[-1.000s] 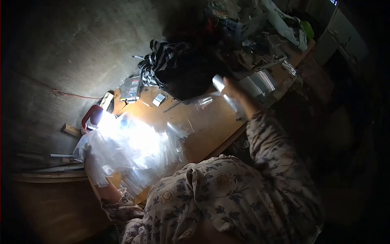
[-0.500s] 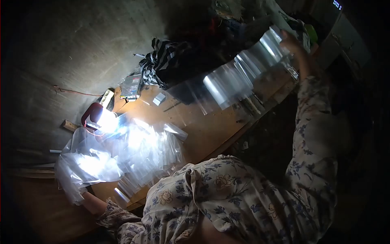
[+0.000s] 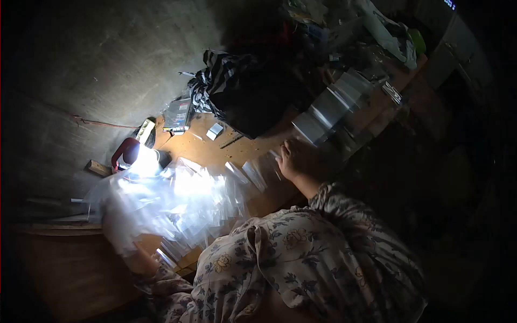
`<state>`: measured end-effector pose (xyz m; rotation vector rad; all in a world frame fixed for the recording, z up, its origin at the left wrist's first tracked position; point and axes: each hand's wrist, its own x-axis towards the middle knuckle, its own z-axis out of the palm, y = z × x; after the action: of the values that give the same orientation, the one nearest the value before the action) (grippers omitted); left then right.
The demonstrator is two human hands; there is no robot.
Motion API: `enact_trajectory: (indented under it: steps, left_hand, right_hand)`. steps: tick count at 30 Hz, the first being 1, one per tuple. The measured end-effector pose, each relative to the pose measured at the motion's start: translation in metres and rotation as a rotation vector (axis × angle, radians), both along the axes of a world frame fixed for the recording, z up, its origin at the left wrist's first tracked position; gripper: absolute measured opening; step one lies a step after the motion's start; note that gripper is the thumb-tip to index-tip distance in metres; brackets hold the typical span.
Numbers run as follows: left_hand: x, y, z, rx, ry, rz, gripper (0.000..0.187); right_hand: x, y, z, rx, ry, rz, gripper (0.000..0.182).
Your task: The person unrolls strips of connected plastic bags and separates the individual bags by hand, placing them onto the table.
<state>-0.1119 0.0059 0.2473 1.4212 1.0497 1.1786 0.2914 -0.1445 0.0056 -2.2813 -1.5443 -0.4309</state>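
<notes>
My right hand is over the wooden table, its fingers bent at the end of some clear plastic strips; whether it grips them is too dark to tell. A big heap of clear plastic pieces glares under the lamp. At the left, a sheer plastic sheet covers my left hand, and only the wrist shows below it. Further right, a row of clear plastic pieces lies along the table.
A lit lamp with a red frame stands by the wall, near a power strip. Behind the table are a flat box, a small white box, a striped cloth and dark fabric.
My right hand has come down and left from the far right, where it held up a long run of plastic. That plastic now lies on the table. The left-hand sheet has shifted right.
</notes>
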Motion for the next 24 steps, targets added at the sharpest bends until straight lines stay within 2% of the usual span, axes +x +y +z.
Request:
enact_trajectory:
  steps: [2, 3, 4, 5, 6, 7, 8, 9, 11, 12, 14, 15, 16, 17, 18, 19, 20, 21, 22, 23, 24]
  left_hand:
    - [0.037, -0.005, -0.007, 0.165, 0.381, -0.161, 0.021]
    - [0.06, -0.009, -0.014, 0.407, 0.703, -0.264, 0.021]
    - [0.087, -0.014, -0.026, 0.6, 0.906, -0.366, 0.021]
    - [0.115, -0.019, -0.044, 0.705, 1.009, -0.476, 0.021]
    - [0.136, -0.021, -0.074, 0.722, 0.833, -0.581, 0.022]
    - [0.16, -0.028, -0.103, 0.237, 0.585, -0.665, 0.02]
    - [0.184, -0.034, -0.131, -0.214, 0.294, -0.597, 0.02]
    - [0.201, -0.035, -0.161, -0.447, 0.259, -0.51, 0.022]
    - [0.234, -0.063, -0.133, -0.865, -0.32, -0.437, 0.029]
    - [0.229, -0.054, -0.147, -1.017, -0.517, -0.571, 0.029]
    - [0.221, -0.053, -0.164, -0.941, -0.487, -0.643, 0.029]
    - [0.217, -0.054, -0.166, -0.867, -0.46, -0.701, 0.031]
    - [0.216, -0.05, -0.167, -1.026, -0.3, -0.657, 0.025]
    - [0.217, -0.051, -0.169, -1.031, -0.296, -0.654, 0.025]
    - [0.22, -0.052, -0.171, -0.979, -0.154, -0.573, 0.026]
    - [0.224, -0.051, -0.174, -0.919, -0.015, -0.494, 0.026]
    - [0.223, -0.046, -0.184, -0.886, -0.124, -0.477, 0.027]
    - [0.222, -0.047, -0.176, -0.885, -0.125, -0.474, 0.027]
    - [0.222, -0.049, -0.162, -0.876, -0.091, -0.444, 0.028]
    - [0.223, -0.05, -0.153, -0.865, -0.057, -0.412, 0.028]
    - [0.223, -0.049, -0.154, -0.857, -0.041, -0.369, 0.031]
  right_hand:
    - [0.014, 0.02, -0.047, 0.04, 0.154, 0.074, 0.027]
    - [0.016, 0.024, -0.029, 0.045, 0.149, 0.068, 0.027]
    - [0.01, 0.029, 0.012, -0.009, 0.456, -0.007, 0.025]
    - [0.002, 0.033, 0.047, -0.07, 0.765, -0.084, 0.024]
    - [-0.005, 0.038, 0.065, 0.012, 0.797, -0.012, 0.023]
    - [-0.014, 0.042, 0.079, 0.093, 0.827, 0.059, 0.023]
    - [-0.027, 0.042, 0.093, 0.16, 0.82, 0.169, 0.023]
    - [-0.043, 0.041, 0.104, 0.23, 0.811, 0.281, 0.024]
    - [-0.065, 0.037, 0.122, 0.013, 0.858, 0.303, 0.022]
    - [-0.069, 0.034, 0.117, 0.026, 0.944, 0.434, 0.022]
    - [-0.072, 0.03, 0.109, 0.097, 1.132, 0.665, 0.022]
    - [-0.067, 0.027, 0.108, 0.098, 1.137, 0.661, 0.022]
    - [-0.059, 0.021, 0.108, -0.019, 1.431, 0.617, 0.024]
    - [-0.052, 0.019, 0.111, -0.142, 1.718, 0.562, 0.026]
    - [-0.044, 0.025, 0.105, 0.048, 2.141, 0.27, 0.03]
    - [-0.016, 0.03, 0.092, -0.054, 1.759, 0.363, 0.029]
    - [0.009, 0.046, 0.046, 0.144, 1.395, 0.303, 0.028]
    - [0.03, 0.04, 0.052, 0.222, 0.858, 0.166, 0.03]
    - [0.05, 0.037, 0.037, 0.185, 0.356, 0.033, 0.029]
    - [0.063, 0.029, 0.025, 0.189, 0.355, 0.039, 0.029]
    - [0.074, 0.023, 0.019, -0.076, 0.227, -0.044, 0.027]
